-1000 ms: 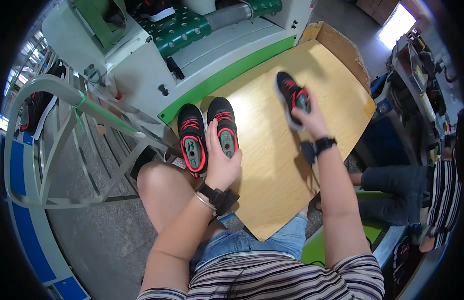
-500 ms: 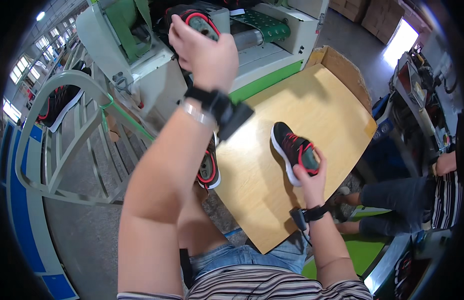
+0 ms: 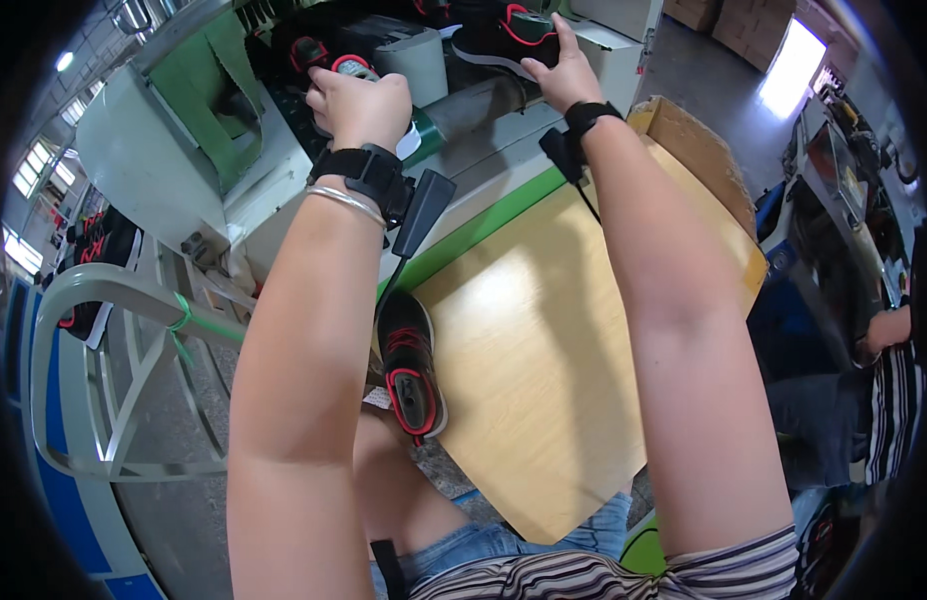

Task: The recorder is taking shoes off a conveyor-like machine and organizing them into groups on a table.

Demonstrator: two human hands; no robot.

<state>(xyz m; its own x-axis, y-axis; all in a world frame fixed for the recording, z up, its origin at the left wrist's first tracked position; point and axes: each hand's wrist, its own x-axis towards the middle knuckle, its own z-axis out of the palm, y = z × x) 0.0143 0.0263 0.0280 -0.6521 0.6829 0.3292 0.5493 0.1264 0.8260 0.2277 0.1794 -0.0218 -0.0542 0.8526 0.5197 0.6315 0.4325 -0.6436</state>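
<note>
your left hand [image 3: 361,108] and right hand [image 3: 566,72] are both up at the white machine [image 3: 143,140]

your left hand is closed around the back part of the first shoe [image 3: 354,67], which is black with a red collar and is over the machine bed; your hand hides most of it. your right hand is well apart from the left one and has thumb and finger on the heel of the second shoe [image 3: 486,38], also black and red. this shoe is above the grey roller [image 3: 478,110], with its toe to the left; if it rests on something, i cannot tell. a small part of a green belt [image 3: 427,140] shows beside your left hand.

nearer to you, the third shoe [image 3: 411,370] stands at the left edge of the pale wooden board [image 3: 523,370], toe toward the machine. the board is smooth, with light shining on it and a soft shadow across. a cardboard wall [image 3: 701,155] stands at its far right corner, and a green strip [image 3: 488,225] runs along the machine side.

to your left is a grey metal rack [image 3: 78,290], with a dark shoe [image 3: 105,270] beside its curved tube. at the far right you have a person in a striped top [image 3: 895,410], and behind, a bright opening [image 3: 791,70] near brown boxes [image 3: 735,32].
</note>
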